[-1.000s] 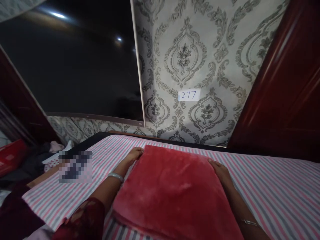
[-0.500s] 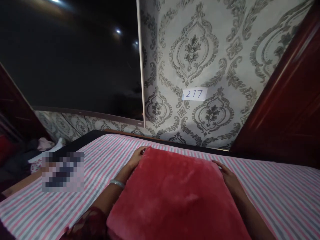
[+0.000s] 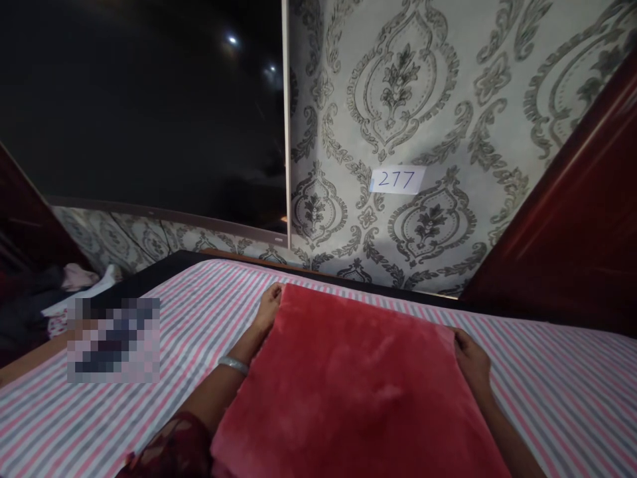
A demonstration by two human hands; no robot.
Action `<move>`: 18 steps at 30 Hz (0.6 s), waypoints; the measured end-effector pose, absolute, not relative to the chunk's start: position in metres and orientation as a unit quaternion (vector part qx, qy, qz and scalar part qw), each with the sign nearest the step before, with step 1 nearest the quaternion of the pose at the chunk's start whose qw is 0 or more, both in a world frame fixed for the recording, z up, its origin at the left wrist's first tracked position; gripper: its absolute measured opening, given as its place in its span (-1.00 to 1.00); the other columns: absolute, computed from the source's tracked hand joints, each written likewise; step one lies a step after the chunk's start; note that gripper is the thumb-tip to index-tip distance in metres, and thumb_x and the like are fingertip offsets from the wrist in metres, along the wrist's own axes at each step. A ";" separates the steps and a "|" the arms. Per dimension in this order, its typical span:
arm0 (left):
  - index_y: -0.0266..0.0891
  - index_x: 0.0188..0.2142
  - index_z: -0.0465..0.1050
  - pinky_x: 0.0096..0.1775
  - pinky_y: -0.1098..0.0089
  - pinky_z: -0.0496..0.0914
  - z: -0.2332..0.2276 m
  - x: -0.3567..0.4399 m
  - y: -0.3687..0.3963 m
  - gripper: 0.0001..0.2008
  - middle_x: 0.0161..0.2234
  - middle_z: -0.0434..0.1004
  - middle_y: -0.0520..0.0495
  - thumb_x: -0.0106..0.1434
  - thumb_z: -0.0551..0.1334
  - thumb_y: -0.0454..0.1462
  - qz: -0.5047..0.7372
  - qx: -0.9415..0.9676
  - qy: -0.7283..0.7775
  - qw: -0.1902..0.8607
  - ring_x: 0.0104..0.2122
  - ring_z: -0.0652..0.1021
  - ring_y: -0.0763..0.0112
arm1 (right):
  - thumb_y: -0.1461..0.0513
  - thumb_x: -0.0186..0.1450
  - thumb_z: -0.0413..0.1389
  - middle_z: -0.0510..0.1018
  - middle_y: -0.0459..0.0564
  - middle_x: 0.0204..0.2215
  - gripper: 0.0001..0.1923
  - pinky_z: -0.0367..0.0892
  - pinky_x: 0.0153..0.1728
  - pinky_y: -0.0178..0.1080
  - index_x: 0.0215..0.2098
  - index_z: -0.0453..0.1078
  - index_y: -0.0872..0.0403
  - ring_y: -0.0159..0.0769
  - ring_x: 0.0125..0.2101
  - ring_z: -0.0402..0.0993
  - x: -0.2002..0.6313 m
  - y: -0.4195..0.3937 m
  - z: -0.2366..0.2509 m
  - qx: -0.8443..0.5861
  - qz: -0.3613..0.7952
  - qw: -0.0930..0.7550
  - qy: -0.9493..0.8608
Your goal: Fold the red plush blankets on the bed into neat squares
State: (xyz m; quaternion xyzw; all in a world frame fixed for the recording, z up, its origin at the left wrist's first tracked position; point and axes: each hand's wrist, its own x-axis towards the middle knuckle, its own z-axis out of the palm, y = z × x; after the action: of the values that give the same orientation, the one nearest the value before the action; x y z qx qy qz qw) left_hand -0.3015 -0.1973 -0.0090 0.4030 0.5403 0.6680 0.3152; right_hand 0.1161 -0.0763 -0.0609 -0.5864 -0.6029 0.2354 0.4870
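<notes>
A red plush cloth (image 3: 343,378), seemingly folded, lies in front of me on a pink, grey and white striped sheet (image 3: 194,312). My left hand (image 3: 270,309) pinches its far left corner between thumb and fingers. At the far right corner, my right hand (image 3: 472,362) is closed on the cloth's edge, its fingertips partly hidden. The far edge stretches nearly straight between both hands. The near end runs out of view at the bottom.
A large black screen (image 3: 149,119) stands at the back left, beside patterned wallpaper bearing a paper label (image 3: 397,179) marked 277. Dark red wood (image 3: 572,219) slants along the right. A pixelated patch (image 3: 117,338) hides something at left, near piled clothes (image 3: 30,312).
My right hand has gone from lying along the cloth's edge to gripping its corner. The far edge is spread wider and flatter, and my left hand has shifted slightly left.
</notes>
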 end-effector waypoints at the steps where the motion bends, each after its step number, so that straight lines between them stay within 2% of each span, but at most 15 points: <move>1: -0.19 -0.44 0.32 -0.46 0.46 0.31 -0.009 -0.301 -0.198 -0.64 -0.56 0.37 0.15 -0.03 0.37 -0.02 0.666 0.406 0.542 0.313 -0.56 0.37 0.50 | -0.05 0.02 -0.04 0.65 0.04 -0.38 -0.51 0.38 -0.33 -0.16 -0.30 0.55 0.02 -0.02 -0.29 0.55 0.116 -0.077 -0.061 -0.575 0.248 0.486 -0.610; 4: -0.22 -0.41 0.40 -0.39 0.42 0.35 -0.006 -0.299 -0.201 -0.66 -0.50 0.46 0.09 -0.09 0.41 -0.08 0.643 0.433 0.549 0.313 -0.49 0.43 0.44 | -0.01 -0.04 0.08 0.67 0.03 -0.21 -0.47 0.40 -0.21 -0.17 -0.17 0.55 0.03 -0.02 -0.19 0.56 0.112 -0.079 -0.060 -0.523 0.297 0.473 -0.644; 6: -0.24 -0.42 0.45 -0.34 0.39 0.37 -0.004 -0.298 -0.203 -0.67 -0.49 0.48 0.06 -0.14 0.43 -0.12 0.621 0.456 0.556 0.311 -0.44 0.46 0.39 | 0.04 -0.08 0.13 0.66 0.02 -0.14 -0.47 0.40 -0.18 -0.19 -0.15 0.56 0.01 -0.01 -0.13 0.56 0.110 -0.081 -0.057 -0.507 0.314 0.466 -0.654; 11: -0.24 -0.52 0.46 -0.31 0.40 0.34 -0.005 -0.301 -0.201 -0.78 -0.49 0.42 0.04 -0.11 0.38 -0.17 0.615 0.458 0.596 0.237 -0.41 0.41 0.39 | 0.01 -0.11 0.08 0.66 -0.01 -0.43 -0.62 0.40 -0.34 -0.19 -0.43 0.58 0.01 0.04 -0.27 0.57 0.106 -0.087 -0.046 -0.554 0.317 0.459 -0.618; 14: -0.22 -0.52 0.44 -0.32 0.44 0.30 -0.009 -0.304 -0.198 -0.82 -0.47 0.36 0.07 -0.10 0.34 -0.19 0.627 0.438 0.619 0.180 -0.39 0.37 0.41 | -0.03 -0.11 0.07 0.63 -0.04 -0.50 -0.59 0.38 -0.37 -0.21 -0.45 0.56 0.04 0.01 -0.33 0.57 0.105 -0.090 -0.040 -0.560 0.312 0.464 -0.611; 18: -0.22 -0.54 0.38 -0.36 0.43 0.28 -0.013 -0.301 -0.201 -0.78 -0.56 0.29 0.12 -0.08 0.34 -0.15 0.607 0.444 0.631 0.191 -0.44 0.36 0.42 | -0.02 -0.13 0.12 0.59 -0.06 -0.56 -0.60 0.36 -0.42 -0.23 -0.46 0.55 0.05 -0.10 -0.44 0.52 0.104 -0.093 -0.037 -0.557 0.314 0.476 -0.604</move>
State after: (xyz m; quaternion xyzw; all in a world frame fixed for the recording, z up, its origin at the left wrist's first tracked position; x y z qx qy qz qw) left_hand -0.3013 -0.2011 -0.0129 0.4435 0.6309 0.6072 0.1912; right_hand 0.1041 -0.0928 -0.0369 -0.5571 -0.6038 0.3137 0.4761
